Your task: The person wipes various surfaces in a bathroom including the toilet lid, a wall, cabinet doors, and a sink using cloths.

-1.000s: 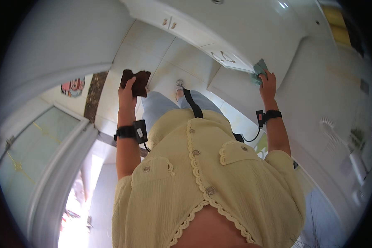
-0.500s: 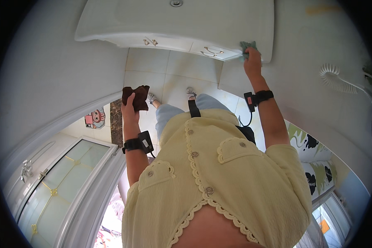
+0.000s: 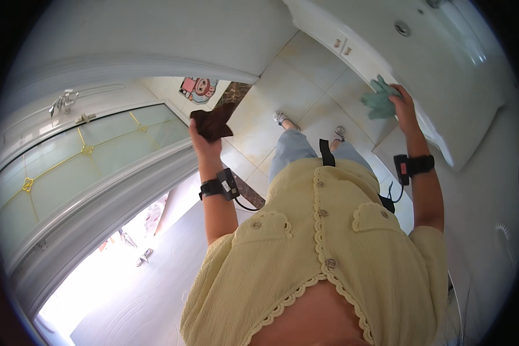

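Observation:
My left hand point(image 3: 205, 143) is closed around a dark brown cloth point(image 3: 214, 122), which it carries in the air at the left, in front of the glazed door. At the right, my right hand point(image 3: 406, 107) grips a crumpled green cloth point(image 3: 380, 99). That cloth hangs just beside the front of a white washbasin point(image 3: 444, 75) with a round metal drain point(image 3: 402, 28). Below the basin is a white cabinet point(image 3: 358, 53) with small curved handles. Each wrist wears a black strap with a small box.
To the left stands a frosted glass door point(image 3: 106, 151) with gold trim, and a wall tap point(image 3: 63, 102) behind it. A cartoon mat point(image 3: 199, 89) lies beyond a dark marble threshold point(image 3: 234, 93). Beige tiles point(image 3: 305, 75) cover the floor; a coiled white cord point(image 3: 502, 230) shows at the right.
My body and view have turned left, so the basin now sits at the upper right. My right hand has drawn the green cloth off the basin's edge; the brown cloth stays in my left.

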The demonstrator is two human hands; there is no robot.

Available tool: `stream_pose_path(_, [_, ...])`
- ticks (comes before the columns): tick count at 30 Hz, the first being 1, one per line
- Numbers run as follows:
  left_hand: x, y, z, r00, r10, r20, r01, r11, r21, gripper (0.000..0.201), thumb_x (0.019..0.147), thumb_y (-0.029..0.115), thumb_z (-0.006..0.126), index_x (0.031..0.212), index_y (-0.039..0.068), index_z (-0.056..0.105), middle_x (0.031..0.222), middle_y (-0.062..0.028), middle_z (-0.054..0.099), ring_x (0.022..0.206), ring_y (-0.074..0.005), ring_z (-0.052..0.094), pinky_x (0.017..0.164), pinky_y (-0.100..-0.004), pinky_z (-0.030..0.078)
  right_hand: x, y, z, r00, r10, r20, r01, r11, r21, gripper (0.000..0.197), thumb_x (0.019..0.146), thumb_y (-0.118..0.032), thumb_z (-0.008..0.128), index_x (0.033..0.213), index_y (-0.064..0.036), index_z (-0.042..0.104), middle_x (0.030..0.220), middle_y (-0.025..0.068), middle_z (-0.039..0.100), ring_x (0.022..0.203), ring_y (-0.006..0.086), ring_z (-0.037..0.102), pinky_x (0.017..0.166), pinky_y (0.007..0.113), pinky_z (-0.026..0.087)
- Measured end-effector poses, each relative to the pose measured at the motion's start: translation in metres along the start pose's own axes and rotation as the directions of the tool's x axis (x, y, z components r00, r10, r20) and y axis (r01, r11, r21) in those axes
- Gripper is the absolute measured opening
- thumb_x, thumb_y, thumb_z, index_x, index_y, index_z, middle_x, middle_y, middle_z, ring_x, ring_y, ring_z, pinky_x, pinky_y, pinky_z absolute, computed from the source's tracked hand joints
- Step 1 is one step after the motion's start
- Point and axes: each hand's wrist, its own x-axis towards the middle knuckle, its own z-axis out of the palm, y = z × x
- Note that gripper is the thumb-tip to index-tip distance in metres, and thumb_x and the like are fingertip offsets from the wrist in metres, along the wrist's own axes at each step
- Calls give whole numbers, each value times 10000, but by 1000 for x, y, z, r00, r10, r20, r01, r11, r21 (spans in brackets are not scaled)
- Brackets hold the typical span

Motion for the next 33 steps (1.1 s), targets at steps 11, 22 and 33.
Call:
stream_pose_path(11, [69, 182, 13, 807, 589, -41, -568, 795, 213, 398, 899, 278, 493, 1177, -6, 477, 1153, -162, 565, 1085, -305, 545, 972, -427, 414, 82, -185, 279, 958, -74, 276, -161, 661, 733, 415, 825, -195, 621, 1181, -18, 501, 1032, 59, 567, 953, 131, 537, 829, 264, 426])
stream_pose_path(22, [194, 217, 38, 178, 744, 644, -563, -460, 686, 555, 937, 328, 461, 1353, 11, 276, 1287, -132, 417, 1094, -234, 453, 964, -330, 353, 60, -386, 459, 268, -962, -57, 934, 244, 261, 505, 805, -186, 632, 1275, -108, 461, 1319, 134, 376, 1219, 327, 376, 966, 377, 391])
stream_pose_path(33, [127, 155, 61, 667, 698, 262, -703, 473, 532, 430, 959, 174, 373, 1332, -19, 278, 1243, -126, 437, 1080, -210, 485, 888, -305, 423, 89, -306, 483, 105, -947, 302, 984, 56, -167, 463, 752, -191, 636, 1209, -191, 556, 1230, 38, 462, 1127, 251, 449, 979, 434, 358])
